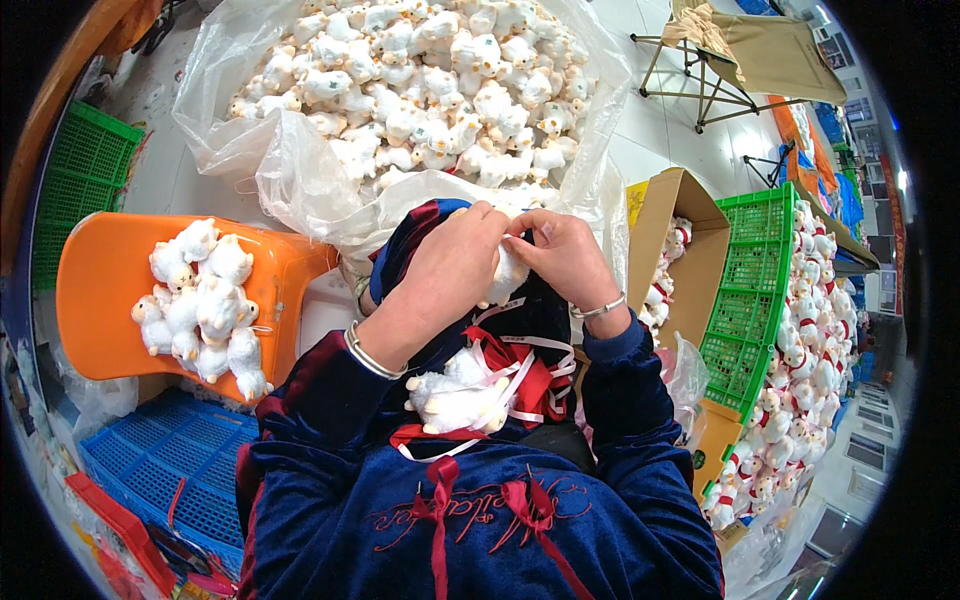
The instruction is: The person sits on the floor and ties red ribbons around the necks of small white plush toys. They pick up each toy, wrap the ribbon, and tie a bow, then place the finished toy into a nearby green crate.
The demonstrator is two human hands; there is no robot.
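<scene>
Above my lap, my left hand (448, 270) is closed round a small white plush toy (508, 277), covering much of it. My right hand (570, 258) meets it from the right, thumb and fingertips pinched at the toy's upper part. Something thin and pale shows at those fingertips, too small to name. On my lap below lies a second white plush toy (452, 398) on its side. Beside it are several red fabric pieces (537, 385) with white straps (518, 384), bunched together.
Ahead, a big clear plastic bag (290, 165) holds many white plush toys. An orange stool (100, 300) at left carries several more. Blue crate (165, 460) lies lower left. At right stand a cardboard box (690, 200), a green crate (745, 290) and a heap of red-collared toys (800, 380).
</scene>
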